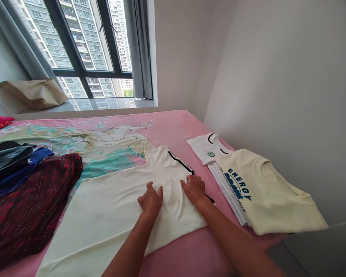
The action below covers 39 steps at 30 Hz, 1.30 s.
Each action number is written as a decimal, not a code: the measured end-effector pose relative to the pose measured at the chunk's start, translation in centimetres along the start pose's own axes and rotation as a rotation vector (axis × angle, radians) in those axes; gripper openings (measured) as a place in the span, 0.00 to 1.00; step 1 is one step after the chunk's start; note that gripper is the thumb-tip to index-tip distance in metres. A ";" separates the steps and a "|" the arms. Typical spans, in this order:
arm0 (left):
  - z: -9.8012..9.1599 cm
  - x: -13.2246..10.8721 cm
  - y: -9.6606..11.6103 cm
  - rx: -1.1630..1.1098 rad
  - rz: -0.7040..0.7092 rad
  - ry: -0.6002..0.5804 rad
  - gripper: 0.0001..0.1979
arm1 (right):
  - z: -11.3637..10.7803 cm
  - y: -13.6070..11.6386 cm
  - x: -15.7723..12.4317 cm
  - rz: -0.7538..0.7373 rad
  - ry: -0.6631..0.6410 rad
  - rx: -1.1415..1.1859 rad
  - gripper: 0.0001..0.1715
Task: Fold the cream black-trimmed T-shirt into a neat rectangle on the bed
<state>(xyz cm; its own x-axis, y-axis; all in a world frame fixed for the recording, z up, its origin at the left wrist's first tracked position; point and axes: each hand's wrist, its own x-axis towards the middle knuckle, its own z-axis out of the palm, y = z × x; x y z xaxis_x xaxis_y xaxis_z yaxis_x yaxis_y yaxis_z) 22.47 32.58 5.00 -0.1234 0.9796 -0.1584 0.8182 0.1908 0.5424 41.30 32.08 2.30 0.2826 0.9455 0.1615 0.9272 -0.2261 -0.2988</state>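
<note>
My left forearm (132,242) rises from the bottom edge, slanting a little rightward, and my right forearm (233,238) comes in from the lower right corner at a flatter slant, so the two converge over the off-white T-shirt (112,207). Its cloth lies spread across the pink bedsheet (167,127) in front of me, the black-trimmed neckline (181,162) toward the right and the long body running down to the lower left.

My left hand (151,200) rests back-up on the upper part of the shirt, fingers loosely bent and parted, thumb pointing away from me; they are released. My right hand (194,189) lies palm-down beside it, just at the neckline, its thumb spread toward the left hand and its other fingers slightly curled, also released. Shallow creases run through the fabric between and around my hands.

To the right of the shirt is a folded cream T-shirt (276,204) lettered "ENERGY", overlapping other folded white clothes (227,192). On the left lies a dark red plaid garment (37,207).
</note>
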 end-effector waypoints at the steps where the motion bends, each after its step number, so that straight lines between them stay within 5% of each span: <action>1: 0.4 0.0 0.0 0.000 -0.002 0.021 0.24 | 0.2 0.0 0.2 -0.002 -0.005 -0.010 0.22; 22: 2.7 -0.3 -1.6 -0.103 0.051 0.187 0.18 | 1.1 1.8 2.1 0.004 -0.083 0.043 0.17; 28: 1.7 0.3 -1.8 -0.145 0.046 0.227 0.18 | -0.1 2.0 2.3 0.018 -0.025 0.132 0.17; 31: 0.7 -0.4 -1.6 -0.173 0.159 0.249 0.17 | -1.5 0.9 0.8 -0.060 0.062 0.202 0.20; 36: 1.4 -2.9 -2.5 -0.006 0.686 0.079 0.18 | -1.5 -1.4 -4.4 -0.439 0.012 0.286 0.16; 39: 2.8 -3.7 -4.2 0.205 0.698 0.090 0.21 | -0.4 -0.5 -6.0 -0.589 -0.062 0.186 0.19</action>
<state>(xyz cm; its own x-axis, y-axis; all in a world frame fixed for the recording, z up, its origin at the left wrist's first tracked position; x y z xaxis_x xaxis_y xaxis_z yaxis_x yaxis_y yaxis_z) 21.09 27.96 1.02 0.4264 0.8720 0.2406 0.8109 -0.4863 0.3256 39.27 26.43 1.83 -0.2835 0.9122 0.2958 0.8629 0.3772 -0.3363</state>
